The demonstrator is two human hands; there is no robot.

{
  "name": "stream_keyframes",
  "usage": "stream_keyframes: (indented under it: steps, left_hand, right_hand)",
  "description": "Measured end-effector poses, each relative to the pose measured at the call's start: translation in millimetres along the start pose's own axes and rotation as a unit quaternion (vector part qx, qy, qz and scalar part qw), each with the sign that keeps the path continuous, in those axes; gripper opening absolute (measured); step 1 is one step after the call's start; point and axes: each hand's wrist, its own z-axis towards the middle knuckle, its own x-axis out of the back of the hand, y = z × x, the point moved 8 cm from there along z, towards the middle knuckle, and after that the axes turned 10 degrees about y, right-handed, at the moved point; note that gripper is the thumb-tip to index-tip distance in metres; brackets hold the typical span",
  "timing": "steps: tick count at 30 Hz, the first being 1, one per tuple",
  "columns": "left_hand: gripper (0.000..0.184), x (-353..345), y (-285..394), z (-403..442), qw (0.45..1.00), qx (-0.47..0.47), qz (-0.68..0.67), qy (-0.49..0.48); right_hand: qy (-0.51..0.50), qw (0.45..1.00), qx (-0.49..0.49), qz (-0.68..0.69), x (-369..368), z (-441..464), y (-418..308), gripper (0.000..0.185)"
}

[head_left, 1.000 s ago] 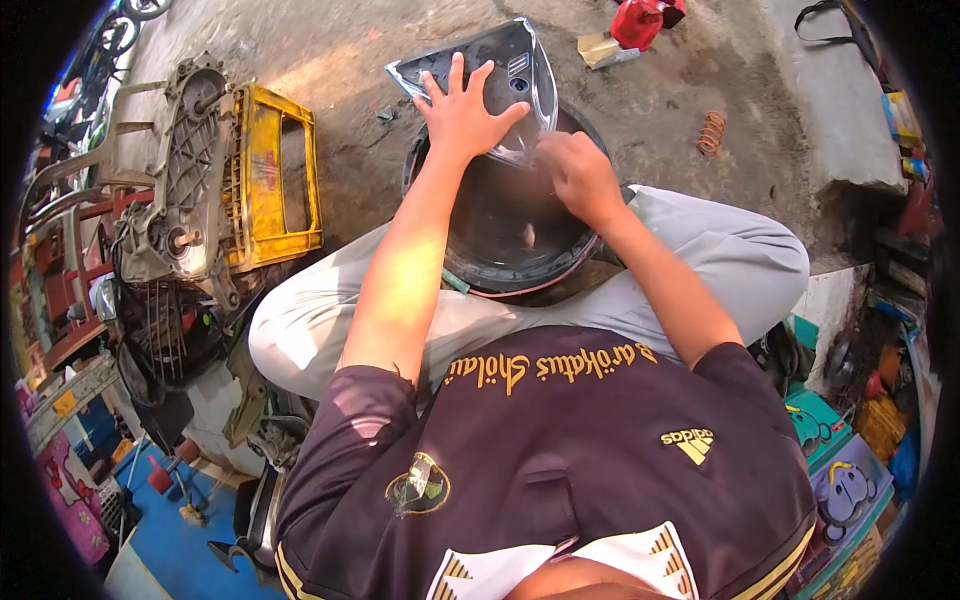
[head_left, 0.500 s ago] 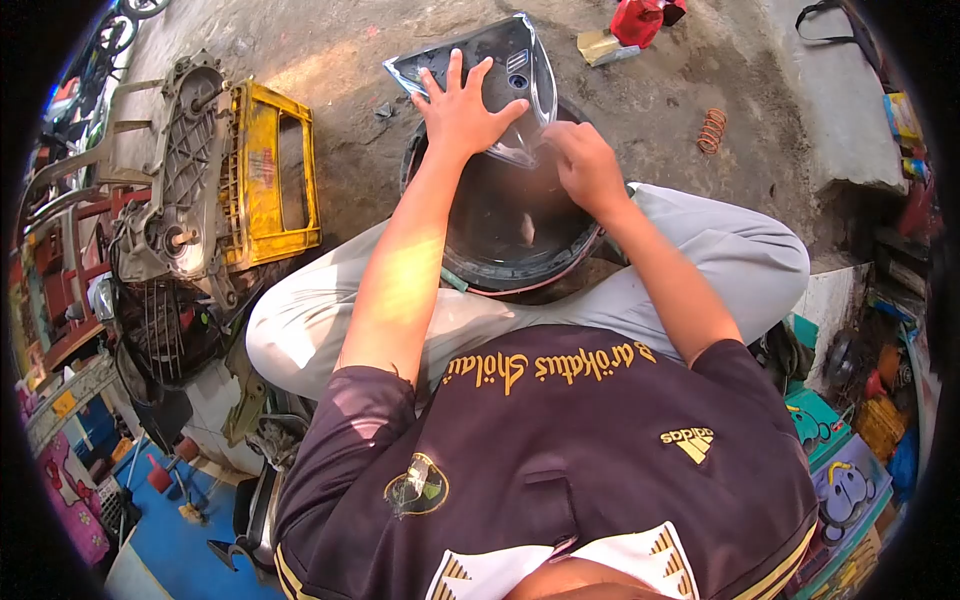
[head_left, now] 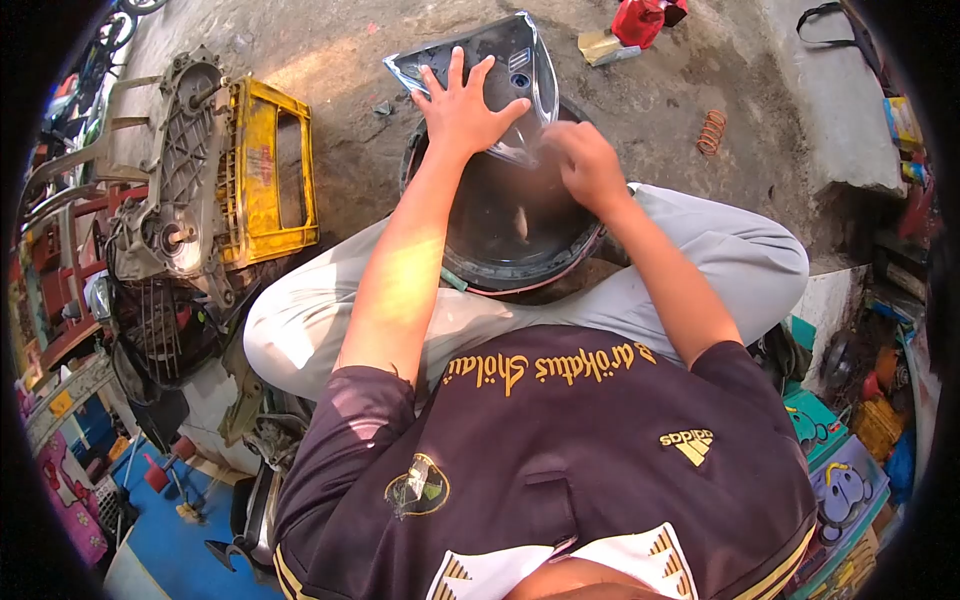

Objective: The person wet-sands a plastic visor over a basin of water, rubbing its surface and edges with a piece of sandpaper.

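Observation:
A glossy, roughly triangular panel [head_left: 508, 45] with a clear, shiny rim and a small round hole lies over the far edge of a black round basin [head_left: 482, 272]. It resembles a vehicle lamp lens. My left hand [head_left: 462, 112] presses flat on the panel, fingers spread. My right hand [head_left: 585, 165] is curled closed at the panel's near right corner, above the basin. Its fingertips are blurred, and whatever they hold cannot be made out. Dark water [head_left: 505, 225] lies in the basin between my legs.
A yellow crate [head_left: 268, 240] and a metal engine casing [head_left: 190, 190] stand on the left. A rusty coil spring [head_left: 711, 132] lies on the concrete to the right. A red packet [head_left: 640, 22] is at the far side, near a raised concrete ledge [head_left: 850, 150].
My right hand has shifted very slightly at the panel's corner and its fingers are blurred by motion. The left hand and the panel stay nearly where they were.

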Motion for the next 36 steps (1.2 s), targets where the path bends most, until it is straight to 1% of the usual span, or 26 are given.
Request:
stream_keyframes:
  steps: [1,2,4,6,8,10,13,16,18,20,22,24,26,28,29,30,32,34,36]
  left_hand:
    - [0.103,0.9,0.3,0.3,1.0,0.0,-0.005,-0.003]
    - [0.103,2.4,0.7,0.9,1.0,0.0,-0.01,-0.005]
    - [0.103,1.0,-0.9,-0.4,1.0,-0.002,-0.002,-0.005]
    - [0.103,-0.3,1.5,0.8,1.0,-0.003,0.002,-0.005]
    - [0.103,1.6,0.7,0.4,1.0,0.002,-0.002,-0.004]
    - [0.103,2.2,-1.0,-0.8,1.0,0.002,0.0,-0.008]
    - [0.103,0.8,-0.3,0.9,1.0,0.002,0.0,-0.009]
    - [0.103,0.1,0.8,1.2,1.0,0.005,-0.002,-0.012]
    - [0.103,2.7,-1.0,0.5,1.0,0.006,-0.003,-0.01]
    - [0.103,1.9,0.3,-0.1,1.0,0.005,0.003,-0.013]
    - [0.103,1.1,1.2,0.6,1.0,0.006,-0.003,-0.011]
    - [0.103,1.0,-0.5,-1.2,1.0,0.009,-0.006,-0.01]
    - [0.103,1.6,-0.5,0.7,1.0,0.005,0.0,-0.013]
    - [0.103,1.5,-0.5,-0.3,1.0,0.005,0.0,-0.011]
    - [0.103,0.5,-0.1,-0.7,1.0,0.005,0.001,-0.011]
    - [0.103,0.6,1.1,0.2,1.0,0.005,0.0,-0.011]
    - [0.102,2.2,0.7,0.1,1.0,0.008,-0.004,-0.012]
    - [0.102,2.4,-0.8,-2.2,1.0,0.006,0.001,-0.014]
    - [0.102,2.1,0.9,1.2,1.0,0.002,0.002,-0.011]
  right_hand:
    - [-0.009,1.0,-0.024,-0.011,0.2,1.8,3.0,0.036]
    - [-0.009,1.0,-0.024,-0.009,0.0,-0.4,-1.4,0.036]
    - [-0.039,0.999,0.007,0.029,-1.6,-6.9,-20.0,0.032]
    - [-0.038,0.999,0.015,0.023,-2.3,-7.0,-19.2,0.03]
    - [-0.002,1.0,-0.006,0.015,0.6,0.9,-1.5,0.034]
    - [0.002,1.0,-0.013,0.003,-1.9,0.5,-1.7,0.034]
    - [-0.037,0.999,0.01,0.024,-2.3,-8.1,-17.9,0.029]
    - [-0.011,1.0,-0.006,0.006,1.2,2.4,0.0,0.034]
    - [-0.01,1.0,-0.003,0.008,-1.0,0.9,-4.2,0.034]
    - [-0.04,0.998,0.029,0.029,-5.5,-7.3,-22.1,0.029]
    - [-0.046,0.998,0.023,0.019,-3.8,-2.7,-20.5,0.029]
    - [-0.016,1.0,-0.013,0.002,-1.8,4.5,0.8,0.034]
    - [-0.012,1.0,0.002,0.001,-2.9,-0.2,-4.8,0.035]
    - [-0.04,0.999,0.019,0.028,-4.0,-7.8,-26.2,0.029]
    - [-0.037,0.999,0.017,0.028,-2.8,-7.6,-27.7,0.029]
    - [-0.038,0.999,0.017,0.027,-3.2,-6.3,-20.9,0.029]
    - [-0.006,1.0,-0.01,0.01,-2.8,-1.2,2.6,0.034]
    - [-0.002,1.0,0.001,0.014,-0.6,-0.3,-8.9,0.034]
    - [-0.042,0.999,0.015,0.029,-2.3,-7.3,-27.1,0.029]
